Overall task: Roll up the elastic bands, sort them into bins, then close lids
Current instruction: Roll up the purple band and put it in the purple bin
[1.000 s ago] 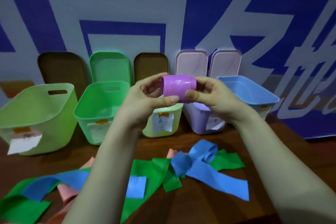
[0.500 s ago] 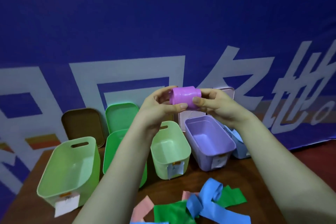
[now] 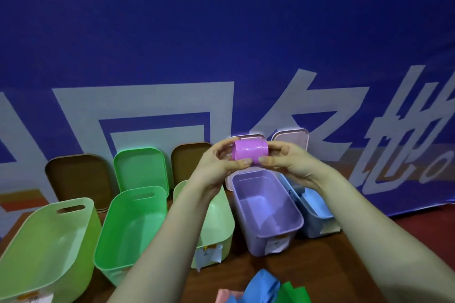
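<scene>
A rolled-up purple elastic band (image 3: 251,154) is held in the air between both hands, just above the far end of the purple bin (image 3: 289,229). My left hand (image 3: 219,167) pinches its left end with thumb and fingers. My right hand (image 3: 288,165) pinches its right end the same way. The purple bin stands open with nothing visible inside. Loose blue (image 3: 261,288), green (image 3: 294,294) and pink (image 3: 225,296) bands lie on the table at the bottom edge.
Open bins stand in a row: yellow-green (image 3: 49,248), green (image 3: 128,231), pale green (image 3: 216,233) and blue (image 3: 316,214), partly behind my arms. Lids lean on the blue banner behind: brown (image 3: 76,179), green (image 3: 140,170), brown (image 3: 188,160) and pale pink (image 3: 293,139).
The view tilted up and moved closer to the bins, so most loose bands dropped out of sight. Both hands carried the purple roll forward to above the purple bin.
</scene>
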`<state>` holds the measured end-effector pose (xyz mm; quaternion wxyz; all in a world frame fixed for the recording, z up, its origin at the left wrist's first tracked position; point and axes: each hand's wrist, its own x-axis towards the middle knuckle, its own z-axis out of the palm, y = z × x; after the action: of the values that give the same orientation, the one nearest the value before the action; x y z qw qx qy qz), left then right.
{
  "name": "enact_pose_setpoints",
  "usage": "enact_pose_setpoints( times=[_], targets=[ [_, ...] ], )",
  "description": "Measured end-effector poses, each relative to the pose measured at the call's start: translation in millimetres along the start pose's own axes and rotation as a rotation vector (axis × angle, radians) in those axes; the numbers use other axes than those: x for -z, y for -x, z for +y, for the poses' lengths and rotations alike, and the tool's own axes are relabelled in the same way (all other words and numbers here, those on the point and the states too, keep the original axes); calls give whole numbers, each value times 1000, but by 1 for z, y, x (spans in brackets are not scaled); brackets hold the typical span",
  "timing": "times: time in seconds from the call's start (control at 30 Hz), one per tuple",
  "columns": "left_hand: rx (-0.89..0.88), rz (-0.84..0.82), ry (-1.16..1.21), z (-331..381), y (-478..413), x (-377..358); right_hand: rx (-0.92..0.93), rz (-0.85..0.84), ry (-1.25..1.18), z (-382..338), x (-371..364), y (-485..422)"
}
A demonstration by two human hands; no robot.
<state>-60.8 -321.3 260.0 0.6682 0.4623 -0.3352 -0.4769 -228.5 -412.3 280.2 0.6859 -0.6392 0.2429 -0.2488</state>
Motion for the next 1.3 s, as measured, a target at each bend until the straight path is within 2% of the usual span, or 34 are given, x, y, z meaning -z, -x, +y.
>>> enact_pose_setpoints(
  times=[0.2, 0.33, 0.8, 0.9, 1.07, 1.3],
  targets=[
    [211, 62, 36, -82, -46, -21, -172, 45, 19, 68, 63, -24],
    [356, 89, -46, -130, -64, -16, -316, 24, 23, 110, 86, -37],
    [455, 223, -201, -218, -137, -8, -485, 44, -55, 193, 121, -101],
    [475, 286, -217, -234, -149, -4, -520, 120, -111, 210, 120, -116],
    [524, 358, -282, -248, -161, 1, -590, 360, -280, 238, 109, -140],
    [572, 443, -277, -267, -172, 4, -669, 434, -110, 270, 101, -168]
  ],
)
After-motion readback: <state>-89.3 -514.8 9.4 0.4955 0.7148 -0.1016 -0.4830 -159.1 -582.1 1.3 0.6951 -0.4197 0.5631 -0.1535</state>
